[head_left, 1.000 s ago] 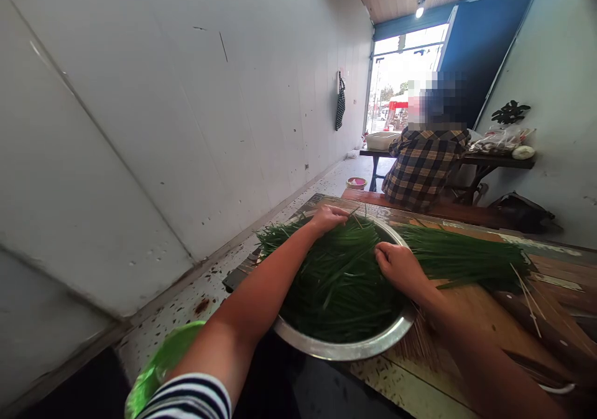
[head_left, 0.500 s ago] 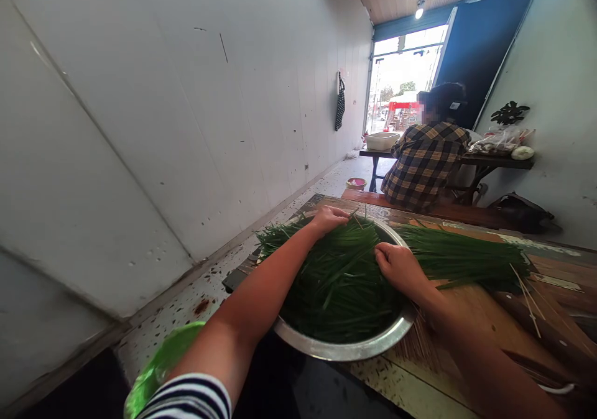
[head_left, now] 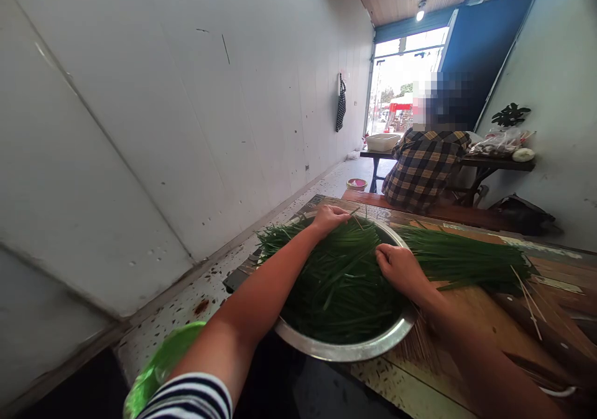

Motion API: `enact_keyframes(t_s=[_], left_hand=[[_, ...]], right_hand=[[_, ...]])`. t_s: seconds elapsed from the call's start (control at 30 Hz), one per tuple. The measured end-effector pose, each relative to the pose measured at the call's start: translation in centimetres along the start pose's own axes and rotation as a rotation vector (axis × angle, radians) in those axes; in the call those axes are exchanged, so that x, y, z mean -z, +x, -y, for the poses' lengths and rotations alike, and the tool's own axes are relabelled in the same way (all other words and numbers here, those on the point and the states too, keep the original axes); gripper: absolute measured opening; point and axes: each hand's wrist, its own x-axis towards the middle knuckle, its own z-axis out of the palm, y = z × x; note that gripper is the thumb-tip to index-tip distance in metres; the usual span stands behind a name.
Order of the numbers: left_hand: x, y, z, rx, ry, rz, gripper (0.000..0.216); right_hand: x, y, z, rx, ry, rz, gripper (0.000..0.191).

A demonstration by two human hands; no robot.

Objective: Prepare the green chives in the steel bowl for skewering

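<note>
- The pale panelled wall [head_left: 163,127] fills the whole nine o'clock side of the room and runs back to the open shopfront.
- A wooden worktop [head_left: 471,319] stretches from the middle of the scene out toward four o'clock.
- A wide metal bowl [head_left: 345,349] sits at the worktop's near left end, with its rim overhanging the edge.
- The chives [head_left: 340,288] lie heaped in the bowl, filling it. Their tips spill over its rim at ten o'clock.
- A second bundle [head_left: 466,260] of the same long green leaves lies flat on the wood at the bowl's three o'clock, touching its rim.
- A person in a checked shirt [head_left: 424,167] sits on a bench at twelve o'clock, back turned, well apart from the bowl.
- A green plastic bag [head_left: 158,366] shows at seven o'clock, under the striped sleeve.
- The right hand [head_left: 401,270] rests on the heap at the bowl's two o'clock, knuckles up. Its fingers are folded shut with the tips buried in the leaves, and I cannot tell whether any leaves are gripped.
- The left hand [head_left: 329,218] lies on the heap at the bowl's far rim, about eleven o'clock. Its fingers are bent down onto the leaves and pale stalk ends poke up just past them. I cannot tell whether they pinch anything.
- Thin wooden sticks [head_left: 527,298] lie across the worktop at three o'clock, past the bundle.
- A checked cloth [head_left: 341,105] hangs on the wall near the doorway.
- A white tub [head_left: 381,141] stands on the far table.
</note>
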Motion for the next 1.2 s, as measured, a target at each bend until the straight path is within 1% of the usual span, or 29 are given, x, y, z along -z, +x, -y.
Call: enact_keyframes(t_s=[0.17, 0.37, 0.6, 0.8, 1.2], left_hand=[[-0.1, -0.1, -0.1, 0.012, 0.006, -0.025, 0.026], [-0.3, 0.3, 0.6, 0.013, -0.022, -0.006, 0.026], [-0.3, 0.8, 1.2, -0.048, 0.088, 0.001, 0.031], [-0.2, 0.8, 1.0, -0.102, 0.184, -0.01, 0.031], [-0.2, 0.8, 1.0, -0.113, 0.208, -0.013, 0.03]], right_hand=[[0.1, 0.0, 0.0, 0.006, 0.008, 0.001, 0.03], [0.2, 0.0, 0.0, 0.004, 0.014, 0.002, 0.03], [0.1, -0.1, 0.0, 0.005, 0.012, 0.002, 0.029], [0.2, -0.1, 0.1, 0.014, 0.012, 0.004, 0.029], [0.0, 0.0, -0.1, 0.002, 0.004, 0.014, 0.03]])
